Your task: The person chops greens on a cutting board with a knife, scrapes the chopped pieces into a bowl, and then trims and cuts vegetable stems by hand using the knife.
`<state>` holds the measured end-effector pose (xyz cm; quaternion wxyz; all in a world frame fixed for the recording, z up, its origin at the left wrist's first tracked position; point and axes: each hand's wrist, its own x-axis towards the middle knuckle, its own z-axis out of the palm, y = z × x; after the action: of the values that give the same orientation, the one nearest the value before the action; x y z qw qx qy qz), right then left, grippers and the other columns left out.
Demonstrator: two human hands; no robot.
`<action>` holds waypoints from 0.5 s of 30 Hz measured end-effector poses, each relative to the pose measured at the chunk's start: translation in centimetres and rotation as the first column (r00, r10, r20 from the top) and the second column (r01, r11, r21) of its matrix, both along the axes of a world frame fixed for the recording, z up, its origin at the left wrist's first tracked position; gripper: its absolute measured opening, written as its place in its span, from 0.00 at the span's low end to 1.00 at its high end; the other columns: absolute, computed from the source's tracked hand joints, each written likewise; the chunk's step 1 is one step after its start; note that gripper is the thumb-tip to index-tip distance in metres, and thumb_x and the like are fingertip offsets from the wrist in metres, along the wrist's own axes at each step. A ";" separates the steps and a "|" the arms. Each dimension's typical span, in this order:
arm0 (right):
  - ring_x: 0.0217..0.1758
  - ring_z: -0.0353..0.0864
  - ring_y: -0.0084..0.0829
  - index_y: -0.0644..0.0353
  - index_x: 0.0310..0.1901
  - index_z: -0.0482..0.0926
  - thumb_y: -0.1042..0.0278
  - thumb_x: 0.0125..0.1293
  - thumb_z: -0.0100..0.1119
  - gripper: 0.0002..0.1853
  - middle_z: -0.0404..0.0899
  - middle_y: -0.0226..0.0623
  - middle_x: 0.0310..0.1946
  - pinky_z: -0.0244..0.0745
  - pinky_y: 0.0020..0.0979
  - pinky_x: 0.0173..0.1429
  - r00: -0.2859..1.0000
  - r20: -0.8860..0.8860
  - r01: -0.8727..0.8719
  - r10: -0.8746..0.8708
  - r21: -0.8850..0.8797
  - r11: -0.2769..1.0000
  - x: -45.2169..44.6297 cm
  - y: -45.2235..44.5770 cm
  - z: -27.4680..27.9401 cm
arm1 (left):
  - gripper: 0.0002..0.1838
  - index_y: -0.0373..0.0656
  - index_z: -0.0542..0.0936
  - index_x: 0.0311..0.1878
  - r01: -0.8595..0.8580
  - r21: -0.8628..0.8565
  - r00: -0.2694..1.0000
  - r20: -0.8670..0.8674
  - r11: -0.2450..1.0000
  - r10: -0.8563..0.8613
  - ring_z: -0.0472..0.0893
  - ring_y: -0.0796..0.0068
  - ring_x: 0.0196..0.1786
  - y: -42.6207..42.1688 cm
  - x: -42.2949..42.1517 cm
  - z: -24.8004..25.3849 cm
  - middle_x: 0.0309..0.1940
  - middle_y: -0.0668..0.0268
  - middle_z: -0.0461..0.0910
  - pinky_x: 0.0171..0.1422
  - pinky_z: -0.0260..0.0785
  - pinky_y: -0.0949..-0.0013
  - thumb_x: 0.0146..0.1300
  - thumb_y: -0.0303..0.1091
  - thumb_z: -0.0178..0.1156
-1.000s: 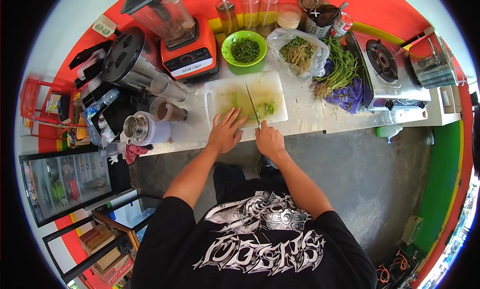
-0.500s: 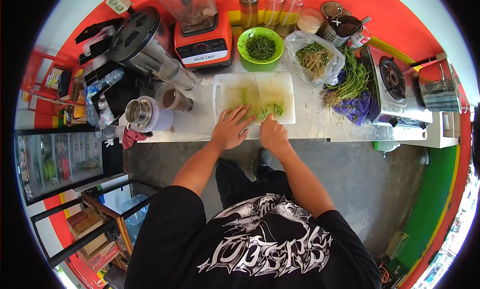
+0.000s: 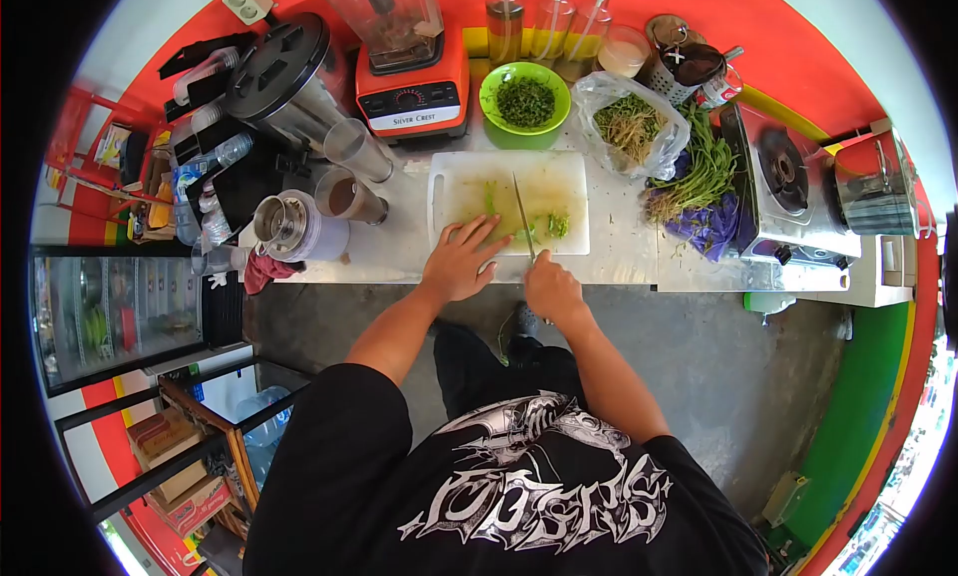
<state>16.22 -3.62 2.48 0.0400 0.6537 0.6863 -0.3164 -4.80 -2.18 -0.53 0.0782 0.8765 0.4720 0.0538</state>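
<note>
My right hand [image 3: 554, 288] is closed round the handle of a knife [image 3: 523, 214], whose blade points away from me over the white cutting board [image 3: 459, 167]. On the board's front left part lies my left hand [image 3: 459, 262], palm down with its fingers spread. Just beyond its fingertips are a few green stem pieces [image 3: 490, 197]; whether anything is under the fingers is hidden. A small heap of chopped greens [image 3: 557, 225] sits right of the blade. Behind the board a green bowl [image 3: 566, 105] holds finely chopped dark greens [image 3: 525, 103].
A plastic bag [image 3: 674, 142] of rooty greens and loose leafy stems [image 3: 707, 172] lie right of the board, before a gas stove [image 3: 753, 202]. Leftward stand a red blender [image 3: 414, 102], two tall cups [image 3: 349, 149] and a purple-white container [image 3: 314, 242]. Pump bottles [image 3: 506, 32] line the wall.
The knife has tilted, its tip swinging slightly left and its handle right. My right hand has shifted a little right and toward me. My left hand stays about where it was.
</note>
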 end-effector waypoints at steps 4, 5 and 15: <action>0.48 0.85 0.64 0.69 0.53 0.66 0.59 0.75 0.49 0.19 0.84 0.64 0.42 0.78 0.57 0.55 0.996 -0.012 0.085 -0.086 -0.020 0.996 -1.1 0.0 -0.5 | 0.31 0.66 0.70 0.74 -0.010 0.004 0.999 0.053 1.000 0.010 0.58 0.66 0.80 0.1 0.1 -0.1 0.81 0.67 0.58 0.78 0.51 0.51 0.67 0.44 0.59; 0.49 0.85 0.64 0.69 0.53 0.66 0.59 0.75 0.49 0.18 0.84 0.64 0.42 0.78 0.57 0.56 0.995 -0.021 0.094 -0.094 0.007 0.996 -1.2 0.3 -0.8 | 0.31 0.66 0.70 0.74 -0.015 0.005 0.998 0.055 1.000 0.014 0.58 0.67 0.80 0.0 0.1 -0.1 0.80 0.67 0.58 0.78 0.51 0.52 0.66 0.43 0.59; 0.48 0.87 0.58 0.69 0.53 0.67 0.67 0.68 0.53 0.17 0.85 0.61 0.42 0.82 0.51 0.53 1.000 0.007 0.025 -0.025 -0.015 1.000 -0.8 0.2 -0.4 | 0.30 0.68 0.69 0.75 -0.012 0.000 1.000 0.025 1.000 0.012 0.57 0.68 0.81 0.0 -0.1 -0.1 0.81 0.69 0.57 0.79 0.50 0.52 0.69 0.46 0.57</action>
<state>15.42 -3.38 2.12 0.0433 0.6628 0.6756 -0.3200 -4.94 -2.23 -0.66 0.0837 0.8728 0.4764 0.0650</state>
